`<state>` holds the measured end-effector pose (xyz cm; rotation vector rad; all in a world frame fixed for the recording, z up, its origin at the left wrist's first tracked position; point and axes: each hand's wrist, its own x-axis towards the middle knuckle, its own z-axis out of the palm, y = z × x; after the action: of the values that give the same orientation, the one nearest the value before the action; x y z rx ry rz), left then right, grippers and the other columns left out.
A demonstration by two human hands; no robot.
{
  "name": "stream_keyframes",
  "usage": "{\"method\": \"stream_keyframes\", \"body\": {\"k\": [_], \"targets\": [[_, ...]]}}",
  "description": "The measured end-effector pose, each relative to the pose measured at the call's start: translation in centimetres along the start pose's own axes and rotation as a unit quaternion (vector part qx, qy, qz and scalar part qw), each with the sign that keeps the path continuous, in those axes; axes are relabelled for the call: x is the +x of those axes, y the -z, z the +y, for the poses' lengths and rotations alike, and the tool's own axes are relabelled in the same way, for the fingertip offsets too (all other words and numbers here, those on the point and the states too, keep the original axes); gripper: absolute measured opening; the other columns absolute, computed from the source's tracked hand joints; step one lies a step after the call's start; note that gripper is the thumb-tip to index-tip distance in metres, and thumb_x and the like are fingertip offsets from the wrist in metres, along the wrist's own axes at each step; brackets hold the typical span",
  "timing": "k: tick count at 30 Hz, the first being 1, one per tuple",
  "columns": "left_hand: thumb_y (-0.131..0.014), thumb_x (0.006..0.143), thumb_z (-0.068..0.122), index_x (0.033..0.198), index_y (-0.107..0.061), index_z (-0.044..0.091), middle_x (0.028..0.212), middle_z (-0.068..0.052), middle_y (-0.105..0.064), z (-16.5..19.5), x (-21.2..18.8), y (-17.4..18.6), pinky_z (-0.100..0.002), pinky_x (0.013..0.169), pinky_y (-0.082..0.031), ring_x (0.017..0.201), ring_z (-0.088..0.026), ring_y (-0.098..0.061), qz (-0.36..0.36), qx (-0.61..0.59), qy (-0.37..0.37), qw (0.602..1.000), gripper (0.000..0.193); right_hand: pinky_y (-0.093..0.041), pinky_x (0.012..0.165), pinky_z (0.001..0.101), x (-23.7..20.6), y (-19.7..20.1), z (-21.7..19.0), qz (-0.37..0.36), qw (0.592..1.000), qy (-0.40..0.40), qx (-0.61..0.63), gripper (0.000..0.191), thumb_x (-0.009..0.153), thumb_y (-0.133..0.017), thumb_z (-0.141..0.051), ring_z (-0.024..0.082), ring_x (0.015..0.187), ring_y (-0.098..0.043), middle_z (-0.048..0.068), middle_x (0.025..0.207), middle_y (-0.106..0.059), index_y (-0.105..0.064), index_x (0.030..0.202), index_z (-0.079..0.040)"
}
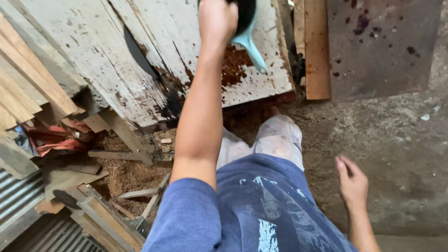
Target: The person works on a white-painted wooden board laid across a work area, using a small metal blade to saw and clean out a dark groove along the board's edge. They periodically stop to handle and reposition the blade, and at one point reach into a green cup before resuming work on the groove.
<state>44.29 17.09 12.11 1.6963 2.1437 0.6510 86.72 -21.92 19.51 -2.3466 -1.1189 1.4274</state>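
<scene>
My left hand [217,21] reaches far forward at the top of the view and grips a light blue plastic scoop [247,39], whose dark bowl is cut off by the frame's top edge and whose handle points down and right. The scoop is over a worn white-painted wooden board [107,51] with rust-brown stains. My right hand [352,182] hangs low at the right, fingers loosely curled, holding nothing, over the grey concrete floor. My blue shirt and pale trousers fill the bottom centre.
Wooden planks [28,79] lean at the left. Scrap wood and sawdust [126,172] lie on the ground below the board. Corrugated metal sheet [18,205] is at the bottom left. A brown plank [317,51] stands against a stained grey wall [382,42].
</scene>
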Motion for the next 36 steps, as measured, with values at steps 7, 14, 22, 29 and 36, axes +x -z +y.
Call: {"method": "stream_keyframes", "body": {"k": [7,14,22,29,36], "targets": [[-0.077,0.095,0.017,0.115,-0.071,0.001,0.092,-0.01,-0.075,4.9,-7.2,9.1,-0.038,0.075,-0.064,0.08,-0.022,-0.074,-0.071,-0.668,0.253,0.696,0.026,-0.057,0.104,0.0319,7.1,-4.7,-27.9,-0.146,0.912,0.232,0.305,0.021,0.111,-0.059,-0.006,0.019,0.115,-0.069,0.014,0.125,-0.071,-0.067,0.127,0.005],[-0.079,0.096,0.007,0.112,-0.071,0.001,0.104,-0.006,-0.074,9.4,-15.4,14.8,-0.032,0.084,-0.062,0.092,-0.015,-0.07,0.002,-0.699,0.291,0.653,0.02,-0.06,0.103,0.0411,5.1,-8.7,-37.8,-0.306,0.795,0.107,0.512,0.017,0.108,-0.066,-0.001,0.023,0.109,-0.072,0.013,0.118,-0.073,-0.066,0.123,0.004],[-0.075,0.102,0.008,0.113,-0.07,-0.001,0.095,-0.004,-0.072,4.8,-26.1,23.5,-0.026,0.082,-0.057,0.086,-0.011,-0.067,-0.026,-0.709,0.242,0.662,0.015,-0.055,0.095,0.0372,-2.0,-9.6,-33.3,-0.433,0.8,0.152,0.388,0.006,0.11,-0.071,0.001,0.024,0.097,-0.068,0.015,0.106,-0.071,-0.07,0.114,0.005],[-0.073,0.11,0.01,0.114,-0.069,-0.002,0.093,-0.006,-0.07,1.3,-39.6,27.6,-0.028,0.082,-0.057,0.087,-0.013,-0.067,-0.017,-0.743,0.198,0.639,0.013,-0.056,0.1,0.0403,-11.5,-12.8,-27.7,-0.534,0.762,0.151,0.334,0.011,0.111,-0.07,-0.006,0.027,0.105,-0.07,0.018,0.113,-0.071,-0.073,0.117,0.003],[-0.069,0.109,0.015,0.129,-0.067,0.001,0.094,-0.008,-0.072,-1.3,-52.9,29.2,-0.034,0.082,-0.061,0.087,-0.016,-0.07,-0.036,-0.792,0.207,0.573,0.025,-0.056,0.102,0.0391,-21.3,-14.7,-19.3,-0.542,0.767,0.17,0.297,0.014,0.112,-0.069,-0.007,0.026,0.108,-0.069,0.016,0.115,-0.07,-0.072,0.122,0.003]]}}
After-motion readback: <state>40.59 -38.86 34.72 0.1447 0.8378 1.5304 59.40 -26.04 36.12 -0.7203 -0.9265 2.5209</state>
